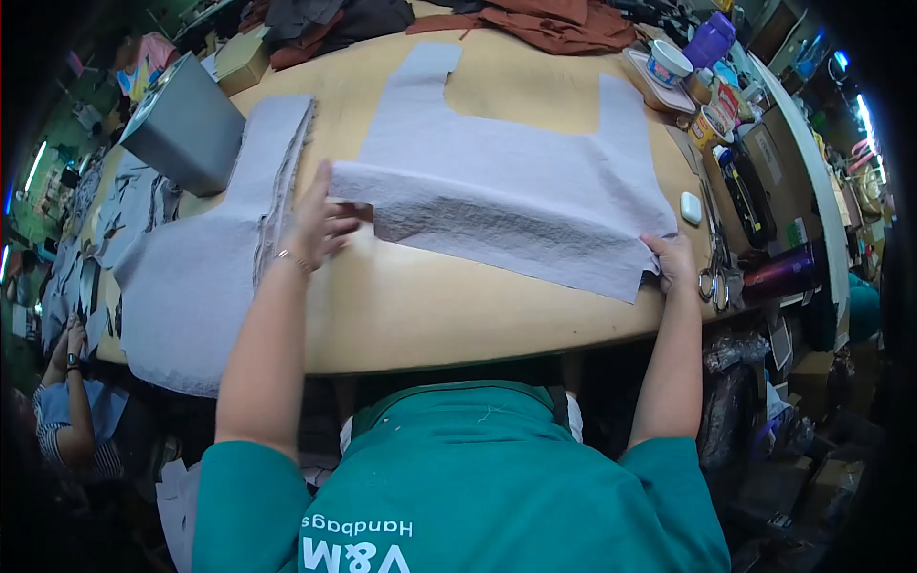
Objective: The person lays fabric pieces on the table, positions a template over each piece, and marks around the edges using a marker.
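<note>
A cut panel of light grey fabric (487,148) lies across the table, its lower part folded or raised in a shaded band. My right hand (673,260) pinches its lower right corner, thumb on top and fingers hidden beneath. At the panel's left edge is my left hand (320,224), slightly blurred, with fingers apart. By those fingertips shows a small brown patch (359,211); what it is I cannot make out. Left of that hand lies a stack of grey fabric pieces (191,291), with a grey metal block (186,124) standing on it.
Scissors (713,285), a white case (690,207) and a purple tumbler (781,272) are at the right edge, near a tub (669,63). Brown cloth (554,29) is heaped at the back. Another person's hands (74,336) are at far left.
</note>
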`<state>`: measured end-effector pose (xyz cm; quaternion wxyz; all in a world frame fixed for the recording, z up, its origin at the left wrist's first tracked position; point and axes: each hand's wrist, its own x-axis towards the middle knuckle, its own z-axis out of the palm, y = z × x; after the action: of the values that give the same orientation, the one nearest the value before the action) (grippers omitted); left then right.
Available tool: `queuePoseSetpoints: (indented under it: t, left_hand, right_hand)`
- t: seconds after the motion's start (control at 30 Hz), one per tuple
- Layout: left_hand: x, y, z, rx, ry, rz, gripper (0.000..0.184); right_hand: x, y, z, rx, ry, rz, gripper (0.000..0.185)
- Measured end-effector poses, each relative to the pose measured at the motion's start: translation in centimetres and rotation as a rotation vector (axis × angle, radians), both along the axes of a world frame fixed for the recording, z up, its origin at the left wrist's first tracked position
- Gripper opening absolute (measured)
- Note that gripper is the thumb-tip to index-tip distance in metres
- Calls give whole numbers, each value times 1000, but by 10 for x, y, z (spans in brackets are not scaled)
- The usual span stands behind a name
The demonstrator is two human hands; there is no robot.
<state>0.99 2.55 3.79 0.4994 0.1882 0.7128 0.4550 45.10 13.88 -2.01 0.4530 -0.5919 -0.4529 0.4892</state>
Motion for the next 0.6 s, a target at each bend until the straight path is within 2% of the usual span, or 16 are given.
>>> queuePoseSetpoints:
  t: [0.07,0.17,0.2,0.3,0.37,0.47,0.57,0.6]
  left_hand:
    - [18,25,-5,36,73,52,55]
    - [22,43,-29,171,371,-30,51]
    - [29,40,-24,290,360,73,48]
    - [27,8,-16,362,17,93,43]
    - [23,-29,-10,184,39,-81,43]
    - [3,-73,-18,22,-320,-78,49]
    - [20,-87,-8,105,-670,-85,53]
    - [40,-85,5,136,-575,-6,59]
  right_hand:
    - [0,4,-3,25,-38,7,45]
    - [8,8,-13,-1,-50,6,47]
    - [11,9,-13,-19,-47,4,48]
    - [2,-8,4,-24,-101,-1,50]
    - [1,-21,8,35,-71,40,52]
    - [-1,-33,10,44,52,63,54]
    - [-2,-33,11,-24,176,43,52]
    - [-4,-31,11,-67,241,55,51]
